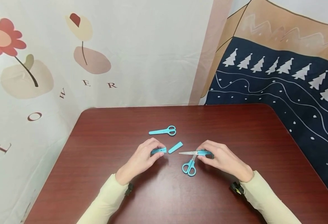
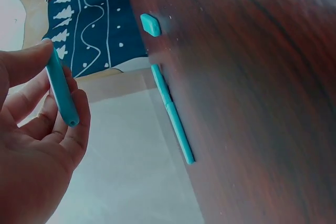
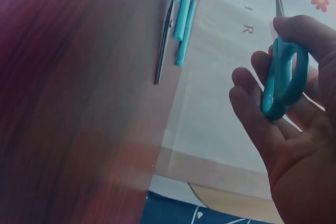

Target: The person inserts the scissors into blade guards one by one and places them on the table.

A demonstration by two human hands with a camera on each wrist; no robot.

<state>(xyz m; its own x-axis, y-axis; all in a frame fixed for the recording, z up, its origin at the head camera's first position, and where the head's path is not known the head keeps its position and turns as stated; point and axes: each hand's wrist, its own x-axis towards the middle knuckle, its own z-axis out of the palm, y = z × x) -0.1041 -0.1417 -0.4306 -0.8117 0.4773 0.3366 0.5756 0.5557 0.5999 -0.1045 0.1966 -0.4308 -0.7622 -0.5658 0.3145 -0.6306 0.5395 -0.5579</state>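
Note:
My left hand (image 1: 144, 155) pinches a light-blue scissors sheath (image 1: 159, 151) between thumb and fingers, its wide end facing right. My right hand (image 1: 222, 157) grips the blue handles (image 3: 287, 80) of a pair of scissors, whose bare metal blades (image 1: 187, 153) point left toward that sheath, apart from it. A second pair of scissors (image 1: 189, 168) lies below the held one, handles toward me and part of its blades hidden behind the held pair. Between the hands, a loose blue sheath (image 1: 175, 147) lies slanted on the table.
Farther back lies a third pair of scissors (image 1: 162, 130), its blades covered by a blue sheath. The dark red wooden table (image 1: 110, 124) meets a patterned cloth backdrop (image 1: 152, 62) at its far edge.

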